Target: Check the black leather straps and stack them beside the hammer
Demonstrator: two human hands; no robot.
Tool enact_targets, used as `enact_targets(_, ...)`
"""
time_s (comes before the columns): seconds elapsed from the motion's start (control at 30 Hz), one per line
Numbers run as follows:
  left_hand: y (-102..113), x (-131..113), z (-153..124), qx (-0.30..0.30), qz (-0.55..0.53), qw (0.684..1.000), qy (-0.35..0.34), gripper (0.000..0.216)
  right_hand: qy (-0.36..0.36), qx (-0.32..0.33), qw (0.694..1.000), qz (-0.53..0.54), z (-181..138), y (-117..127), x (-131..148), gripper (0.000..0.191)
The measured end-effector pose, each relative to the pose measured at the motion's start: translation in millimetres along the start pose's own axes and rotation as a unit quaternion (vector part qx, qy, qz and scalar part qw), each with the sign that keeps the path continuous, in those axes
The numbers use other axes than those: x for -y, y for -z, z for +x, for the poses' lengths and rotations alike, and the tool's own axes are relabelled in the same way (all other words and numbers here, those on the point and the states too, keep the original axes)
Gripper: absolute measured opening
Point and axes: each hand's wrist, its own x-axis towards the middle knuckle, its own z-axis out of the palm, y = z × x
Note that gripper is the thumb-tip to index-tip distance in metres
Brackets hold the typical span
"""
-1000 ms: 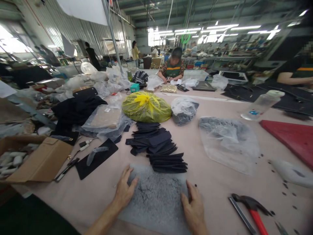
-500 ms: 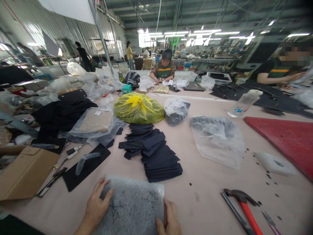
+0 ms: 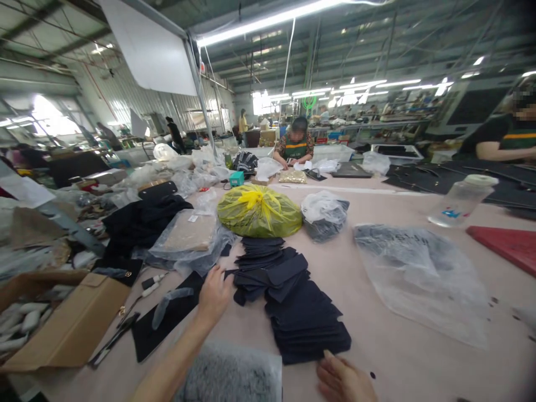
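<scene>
Dark navy fabric pieces (image 3: 307, 324) lie in overlapping, fanned piles in front of me. My left hand (image 3: 215, 296) is at the left side of the piles, its fingertips by the end of a piece that sticks out; no firm grip shows. Close to the front edge of the nearest pile is my right hand (image 3: 345, 378), fingers loosely bent and slightly blurred, with nothing visible in them. A grey, scuffed flat slab (image 3: 234, 371) sits below my left forearm, partly cut off by the frame's bottom edge.
Behind the piles are a yellow tied bag (image 3: 259, 212) and a clear bag (image 3: 324, 215) with dark contents. An empty-looking plastic bag (image 3: 419, 279) lies right, near a water bottle (image 3: 463, 201) and red board (image 3: 506, 245). Left stands a cardboard box (image 3: 75, 318). A co-worker (image 3: 295, 142) sits opposite.
Both hands have left the grey slab. My left hand has moved forward to the fabric piles and my right hand to their front edge. The view has tilted up and shifted left.
</scene>
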Motion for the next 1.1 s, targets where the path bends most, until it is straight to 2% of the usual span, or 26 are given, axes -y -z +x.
enact_targets(0.1,-27,-30,79,0.053,-0.013,0.997,-0.060,0.039,-0.033,-0.012,0.998,0.045,7,-8,7,0.077)
enact_targets(0.17,-46,-42,117,0.102,-0.017,0.991,-0.088,0.037,-0.033,-0.041,0.997,0.063,16,-14,5,0.073)
enact_targets(0.23,-65,-49,142,0.150,-0.014,0.984,-0.098,0.036,-0.019,-0.054,0.995,0.082,26,-19,4,0.068)
enact_targets(0.33,-90,-52,161,0.208,0.005,0.975,-0.081,0.036,0.007,-0.042,0.996,0.072,35,-27,9,0.062)
enact_targets(0.47,-113,-43,171,0.250,0.033,0.966,-0.051,0.040,0.062,-0.027,0.998,-0.018,29,-47,30,0.063)
enact_targets(0.63,-127,-33,184,0.256,0.052,0.964,-0.044,0.050,0.132,-0.041,0.990,-0.034,25,-85,61,0.065)
enact_targets(0.77,-135,-38,187,0.263,0.070,0.962,-0.031,0.060,0.180,-0.031,0.974,-0.130,38,-106,80,0.065)
enact_targets(0.87,-137,-50,176,0.272,0.091,0.957,-0.034,0.065,0.205,-0.041,0.969,-0.133,46,-111,86,0.055)
enact_targets(1.0,-132,-73,155,0.274,0.126,0.952,-0.055,0.070,0.230,-0.075,0.962,-0.124,44,-106,85,0.044)
enact_targets(1.1,-131,-86,149,0.312,0.131,0.939,-0.068,0.070,0.232,-0.096,0.960,-0.123,39,-98,86,0.042)
